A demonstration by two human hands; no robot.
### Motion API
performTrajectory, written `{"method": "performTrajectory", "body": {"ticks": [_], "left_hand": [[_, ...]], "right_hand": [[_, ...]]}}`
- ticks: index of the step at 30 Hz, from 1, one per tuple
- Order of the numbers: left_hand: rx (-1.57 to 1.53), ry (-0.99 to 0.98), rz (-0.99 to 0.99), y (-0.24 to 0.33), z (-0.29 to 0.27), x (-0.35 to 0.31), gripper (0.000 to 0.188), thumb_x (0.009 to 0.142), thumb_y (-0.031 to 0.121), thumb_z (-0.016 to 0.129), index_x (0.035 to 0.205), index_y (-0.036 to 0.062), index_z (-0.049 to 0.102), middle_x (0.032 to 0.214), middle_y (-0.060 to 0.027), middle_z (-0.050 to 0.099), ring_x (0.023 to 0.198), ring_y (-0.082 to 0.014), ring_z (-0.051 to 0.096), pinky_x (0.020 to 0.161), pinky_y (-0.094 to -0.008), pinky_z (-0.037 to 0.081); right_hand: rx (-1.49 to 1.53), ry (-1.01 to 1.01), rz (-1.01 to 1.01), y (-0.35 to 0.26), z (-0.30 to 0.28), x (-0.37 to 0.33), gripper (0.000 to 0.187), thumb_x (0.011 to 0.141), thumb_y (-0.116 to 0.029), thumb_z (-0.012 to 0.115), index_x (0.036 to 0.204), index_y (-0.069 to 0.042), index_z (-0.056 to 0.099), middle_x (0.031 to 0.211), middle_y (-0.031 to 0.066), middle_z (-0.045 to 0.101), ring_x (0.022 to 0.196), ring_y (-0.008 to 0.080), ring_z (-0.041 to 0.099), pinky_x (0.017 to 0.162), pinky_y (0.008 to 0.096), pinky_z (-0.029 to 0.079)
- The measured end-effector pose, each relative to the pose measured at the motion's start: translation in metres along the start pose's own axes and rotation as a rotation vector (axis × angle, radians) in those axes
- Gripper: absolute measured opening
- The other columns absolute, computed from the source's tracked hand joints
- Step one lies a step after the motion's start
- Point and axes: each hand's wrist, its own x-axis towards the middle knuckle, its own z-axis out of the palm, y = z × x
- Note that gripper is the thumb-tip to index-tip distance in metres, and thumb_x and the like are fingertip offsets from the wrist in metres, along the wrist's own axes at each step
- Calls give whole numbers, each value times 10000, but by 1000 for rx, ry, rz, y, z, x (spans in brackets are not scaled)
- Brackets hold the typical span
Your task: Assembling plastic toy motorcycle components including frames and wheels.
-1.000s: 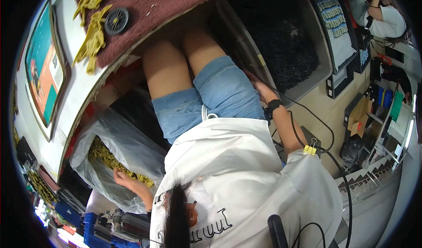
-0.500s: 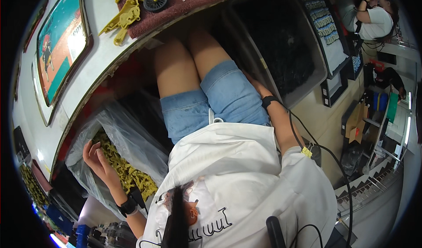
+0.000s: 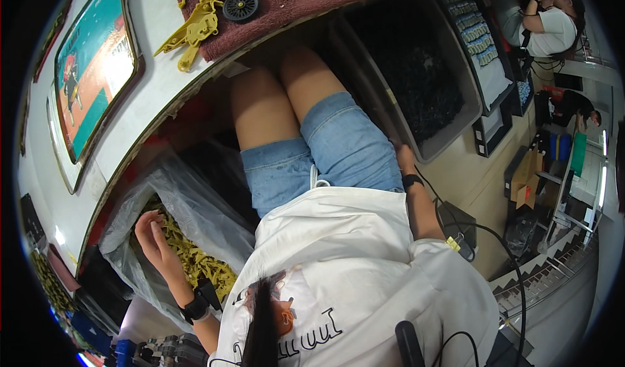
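Observation:
My left hand (image 3: 155, 238) hovers over a clear plastic bag (image 3: 202, 201) beside my left thigh. Its fingers are slightly curled, the thumb stands apart, and I see nothing held. Inside the bag lie many small yellow plastic parts (image 3: 207, 263). My right hand (image 3: 405, 160) hangs low beside my right thigh, close to the near corner of a grey bin (image 3: 433, 155) of small black parts (image 3: 430, 87). The fingers of that hand are mostly hidden, so whether it holds anything does not show.
On the white table (image 3: 140, 116) ahead, a dark red towel (image 3: 293, 6) bears a black spoked wheel (image 3: 241, 6). Yellow plastic assemblies (image 3: 195, 25) lie at its left edge. A colourful framed mat (image 3: 94, 74) is farther left. A black cable (image 3: 514, 263) trails on the right. Another person (image 3: 550, 32) sits far right.
My right hand has drawn back toward me along my thigh, away from the bin's side. My left hand has shifted slightly over the bag, its fingers a little closer together.

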Motion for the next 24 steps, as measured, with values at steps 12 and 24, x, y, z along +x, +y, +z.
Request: {"method": "performTrajectory", "body": {"ticks": [12,24], "left_hand": [[-19,-180,78,12,18,34,181,992,35,471,1154,-10,539,1105,-89,582,1003,-163,564,914,-285,440],[588,272,809,88,33,100,96,956,-21,495,1013,8,567,1072,-190,547,1041,-323,588,876,-426,503]], "right_hand": [[-217,376,634,205,-66,-134,120,823,-88,606,829,1,687,799,189,696,779,334,704,688,420,561],[367,-718,586,41,-39,-61,590,804,-101,707,1353,-49,499,1000,124,700,869,239,691,733,373,552]]}}
